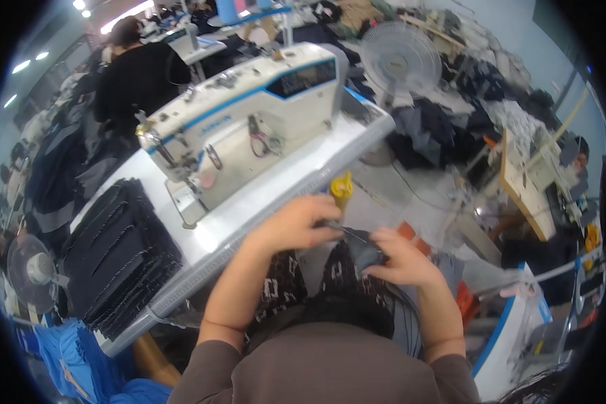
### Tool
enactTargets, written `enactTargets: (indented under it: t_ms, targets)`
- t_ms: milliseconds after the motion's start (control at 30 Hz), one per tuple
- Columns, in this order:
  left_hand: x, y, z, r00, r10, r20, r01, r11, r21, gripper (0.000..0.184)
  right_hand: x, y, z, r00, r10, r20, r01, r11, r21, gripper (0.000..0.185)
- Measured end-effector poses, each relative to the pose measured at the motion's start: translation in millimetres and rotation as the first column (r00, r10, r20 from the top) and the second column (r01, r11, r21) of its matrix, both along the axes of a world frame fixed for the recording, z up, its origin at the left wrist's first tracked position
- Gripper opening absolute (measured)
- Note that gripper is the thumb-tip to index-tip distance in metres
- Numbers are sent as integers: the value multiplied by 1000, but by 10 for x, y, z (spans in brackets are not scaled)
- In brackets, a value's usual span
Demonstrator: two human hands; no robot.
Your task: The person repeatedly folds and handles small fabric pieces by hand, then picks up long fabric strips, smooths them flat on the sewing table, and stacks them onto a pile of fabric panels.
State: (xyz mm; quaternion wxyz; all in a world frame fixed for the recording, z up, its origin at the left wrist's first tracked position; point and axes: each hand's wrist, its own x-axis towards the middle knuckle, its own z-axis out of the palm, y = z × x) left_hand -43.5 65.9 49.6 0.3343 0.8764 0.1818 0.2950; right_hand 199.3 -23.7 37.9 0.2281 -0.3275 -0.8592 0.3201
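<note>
Over my lap, my left hand (299, 224) is closed on one edge of a dark grey piece of fabric (362, 250). The other side of that fabric is pinched by my right hand (405, 258), so it spans between the two. In front of my hands stands a white sewing machine (242, 108) with blue trim, set on a white table (353, 138). A stack of dark cut fabric pieces (118, 252) lies on the table's left end. Just beyond my left hand is a yellow object (341, 187), its kind unclear.
Blue cloth (81, 357) hangs at the lower left near a fan (37, 266). Another fan (400, 57) stands behind the table, among heaps of dark garments (427, 131). A person in black (141, 81) sits beyond the machine. A wooden board (522, 188) leans at the right.
</note>
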Motion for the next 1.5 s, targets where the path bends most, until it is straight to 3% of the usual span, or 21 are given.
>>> enactTargets:
  t_ms: [67, 133, 167, 200, 233, 267, 333, 367, 400, 467, 500, 567, 700, 833, 900, 1000, 1067, 1200, 1267, 1367, 1500]
  targets:
    - [61, -91, -93, 994, 94, 54, -102, 980, 173, 16, 123, 90, -120, 867, -371, -334, 455, 862, 224, 29]
    - [250, -289, -212, 986, 164, 34, -167, 950, 263, 19, 192, 243, -90, 670, -576, -468, 735, 600, 315, 28]
    - [401, -409, -345, 988, 144, 56, -155, 937, 312, 21, 137, 311, -71, 679, -557, -479, 726, 609, 320, 28]
    - [591, -643, -426, 983, 179, 48, -184, 912, 365, 21, 92, 360, -63, 620, -576, -533, 783, 495, 376, 26]
    - [709, -825, -409, 970, 205, 128, -231, 942, 245, 20, 66, 387, -61, 557, -590, -584, 830, 367, 420, 25]
    - [736, -876, -380, 961, 198, 193, -244, 936, 255, 18, 21, 397, -81, 558, -589, -584, 829, 364, 425, 25]
    - [632, -813, -396, 980, 146, 132, -174, 956, 234, 18, -86, 387, -174, 568, -555, -608, 822, 365, 437, 22]
    - [555, -769, -405, 988, 128, 86, -141, 975, 174, 21, -95, 370, -220, 593, -547, -590, 805, 382, 454, 20]
    - [469, -707, -423, 991, 129, -44, -130, 992, -11, 22, -115, 316, -230, 611, -550, -570, 791, 459, 405, 19]
    - [397, -535, -432, 986, 142, 91, -122, 972, -199, 21, -170, 236, -235, 610, -530, -589, 778, 544, 314, 17]
    - [429, -524, -417, 988, 128, 89, -108, 973, -202, 21, -199, 198, -261, 601, -540, -589, 786, 534, 312, 17]
    - [502, -491, -378, 914, 334, 231, -247, 909, -336, 17, -249, 180, -325, 596, -530, -603, 766, 602, 227, 16]
    - [646, -480, -411, 870, 352, 346, -234, 911, -339, 20, -307, 155, -399, 587, -525, -616, 746, 645, 162, 20]
    - [605, -433, -469, 918, 323, 230, -245, 918, -313, 12, -241, 156, -323, 646, -521, -558, 714, 670, 202, 21]
    - [586, -435, -461, 920, 326, 218, -259, 922, -288, 12, -130, 183, -295, 782, -496, -376, 623, 636, 455, 21]
    - [588, -463, -453, 932, 336, 138, -306, 931, -198, 13, -132, 166, -268, 812, -476, -336, 581, 615, 533, 23]
    - [636, -478, -475, 917, 359, 172, -360, 933, -28, 13, -154, 158, -310, 795, -490, -358, 602, 563, 566, 22]
    - [613, -471, -382, 914, 341, 219, -334, 940, -71, 13, -214, 138, -340, 740, -517, -430, 666, 478, 572, 19]
    - [561, -451, -339, 935, 306, 177, -279, 946, -162, 13, -194, 118, -268, 761, -512, -399, 644, 516, 565, 19]
    - [623, -510, -389, 923, 343, 177, -347, 938, -4, 12, -173, 144, -301, 778, -508, -370, 622, 538, 569, 19]
    - [653, -492, -388, 922, 339, 185, -351, 936, 32, 11, -211, 134, -300, 729, -540, -420, 676, 476, 562, 18]
